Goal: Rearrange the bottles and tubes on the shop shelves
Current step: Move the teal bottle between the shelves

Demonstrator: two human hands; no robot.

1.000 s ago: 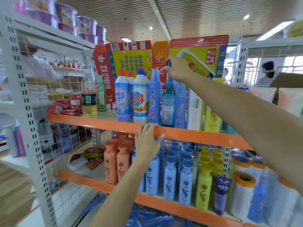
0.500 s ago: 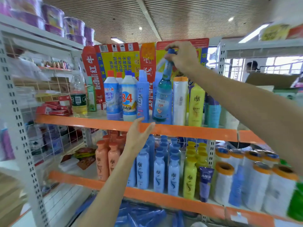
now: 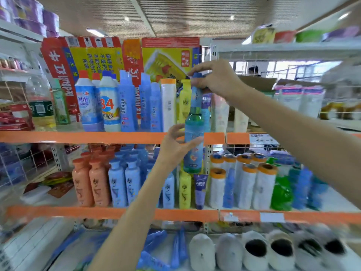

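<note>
Shelving: orange-edged upper shelf (image 3: 78, 137) crowded with bottles and tubes; lower shelf (image 3: 97, 213) likewise.
Progress: judging by the layout, one green-blue bottle (image 3: 193, 137) is off the shelves and unplaced; the rest of the sorting looks undone.
Bottle position: hanging upright in the air before the upper shelf's edge, at 1 o'clock of the frame's centre.
Right hand (image 3: 214, 78): reaching in from 3 o'clock, fingers curled, pinching the bottle's cap.
Left hand (image 3: 173, 146): rising from 6 o'clock, fingers spread, cupping the bottle's body without closing.
</note>
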